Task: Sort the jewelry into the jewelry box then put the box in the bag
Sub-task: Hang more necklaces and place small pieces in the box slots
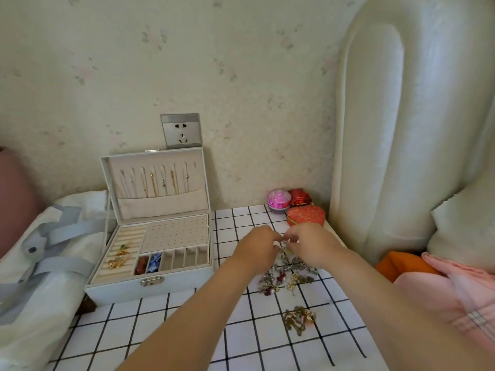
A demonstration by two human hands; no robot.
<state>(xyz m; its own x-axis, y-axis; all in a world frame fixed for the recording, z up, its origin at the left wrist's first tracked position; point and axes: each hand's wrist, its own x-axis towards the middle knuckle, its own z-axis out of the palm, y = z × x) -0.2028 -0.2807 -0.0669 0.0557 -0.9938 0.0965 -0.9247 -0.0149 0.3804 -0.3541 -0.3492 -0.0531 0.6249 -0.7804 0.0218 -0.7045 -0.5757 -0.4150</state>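
A: Hands, where?
B: Over the checked cloth [241,344], right of the box [150,289]. Fingertip to fingertip, left hand [258,246] and right hand [310,243], fingers curled, both pinching one small silvery piece [285,243]; too small to tell what kind.
A: Rest of the jewelry?
B: Just below the hands, on the cloth: a loose pile [286,277] of metal bits, silver, gold and dark red, spiky and tangled. Nearer the camera, apart from it, a gold clump [298,318] of chain.
A: The box?
B: Rectangular, white, smooth-skinned, metal clasp in front. Open, lid [160,207] standing upright. Inside the lid, fine necklaces [158,183] hanging in a row above a fabric pocket. In the tray, soft cream lining: ridged rolls on the left with a few gold rings [117,257], a dotted panel behind, narrow slots in front, a red item [141,265] in the first, a blue item [154,261] in the second.
A: The bag?
B: Just left of the box: white cloth bag [32,277], limp, with flat grey straps.
A: Anything else?
B: At the back of the cloth, a red brocade heart [305,215] and a pink glittery ball [278,200]. On the right, a padded glossy cream headboard [401,129], pink fabric [442,290] below it
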